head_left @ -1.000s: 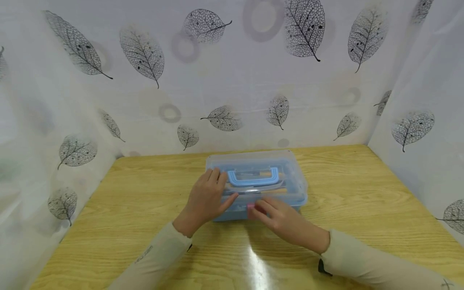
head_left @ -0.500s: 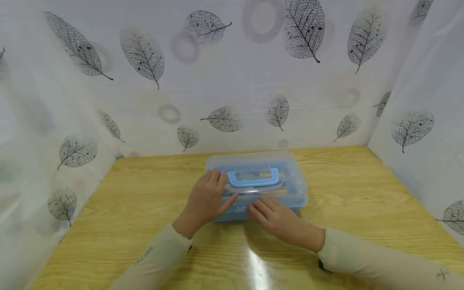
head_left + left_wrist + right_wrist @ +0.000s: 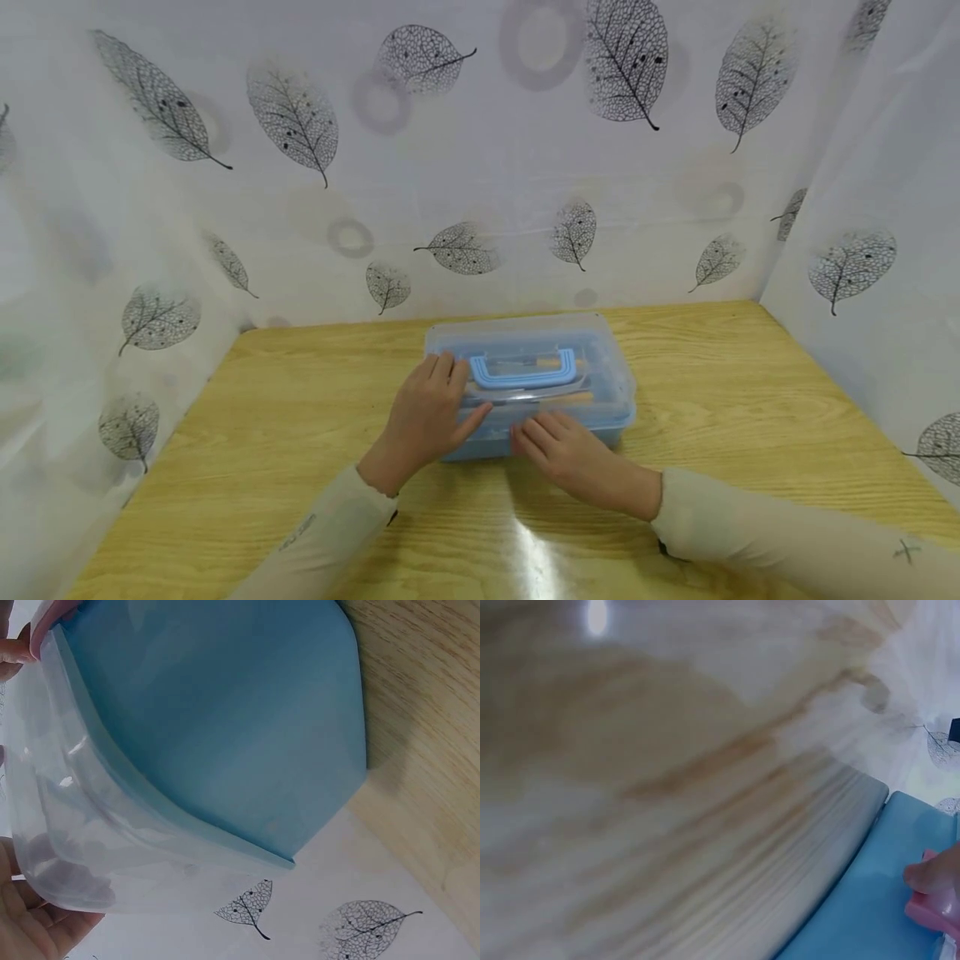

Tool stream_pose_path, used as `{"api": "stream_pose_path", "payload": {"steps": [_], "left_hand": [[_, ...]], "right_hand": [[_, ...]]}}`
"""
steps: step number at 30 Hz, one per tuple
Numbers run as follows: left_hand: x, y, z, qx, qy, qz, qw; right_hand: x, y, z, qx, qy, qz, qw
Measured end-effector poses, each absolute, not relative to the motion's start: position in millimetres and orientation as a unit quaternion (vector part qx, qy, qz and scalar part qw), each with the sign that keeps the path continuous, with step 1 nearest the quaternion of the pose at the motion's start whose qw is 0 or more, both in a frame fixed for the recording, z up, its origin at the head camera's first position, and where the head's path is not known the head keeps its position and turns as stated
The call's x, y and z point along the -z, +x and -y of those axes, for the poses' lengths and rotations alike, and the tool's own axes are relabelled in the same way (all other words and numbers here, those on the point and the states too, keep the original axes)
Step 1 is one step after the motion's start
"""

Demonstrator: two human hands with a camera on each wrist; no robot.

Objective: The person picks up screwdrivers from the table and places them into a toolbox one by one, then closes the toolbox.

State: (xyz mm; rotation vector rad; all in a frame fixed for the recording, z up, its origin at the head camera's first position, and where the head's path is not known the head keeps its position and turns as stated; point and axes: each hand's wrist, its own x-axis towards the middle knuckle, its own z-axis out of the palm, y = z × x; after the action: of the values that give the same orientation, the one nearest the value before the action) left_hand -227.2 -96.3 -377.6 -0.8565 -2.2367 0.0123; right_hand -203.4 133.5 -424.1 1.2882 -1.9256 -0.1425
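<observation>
A storage box (image 3: 611, 367) with a clear lid and light-blue base stands on the table. On its lid is a blue carry handle (image 3: 525, 380). My left hand (image 3: 423, 408) rests on the lid's left part, its thumb stretched toward the front. My right hand (image 3: 577, 462) is at the front middle, fingers over the lid's edge, and pinches the pink latch (image 3: 930, 911) with the thumb low on it. In the left wrist view the latch (image 3: 54, 616) meets the lid's rim. Wooden-coloured sticks (image 3: 566, 397) show dimly through the lid; their kind is unclear.
The wood-grain table (image 3: 285, 450) extends on both sides of the box and in front of it. Behind and at both sides hangs a white curtain (image 3: 517, 167) with a leaf print, close to the box's back.
My right hand has closed over the pink latch, which showed in the head view a second ago. The left hand has kept its place on the lid.
</observation>
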Motion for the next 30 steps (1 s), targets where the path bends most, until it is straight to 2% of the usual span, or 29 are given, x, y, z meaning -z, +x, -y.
{"api": "stream_pose_path", "payload": {"steps": [17,30], "left_hand": [[377.8,-223.2,96.2,-0.004,-0.328,0.873,0.362],[375.0,-222.3,94.5,0.016,-0.315,0.884,0.345]], "right_hand": [[423.3,-203.6,-132.1,0.142,0.509,0.741,0.414],[415.4,-198.1,-130.3,0.066,0.495,0.767,0.404]]}}
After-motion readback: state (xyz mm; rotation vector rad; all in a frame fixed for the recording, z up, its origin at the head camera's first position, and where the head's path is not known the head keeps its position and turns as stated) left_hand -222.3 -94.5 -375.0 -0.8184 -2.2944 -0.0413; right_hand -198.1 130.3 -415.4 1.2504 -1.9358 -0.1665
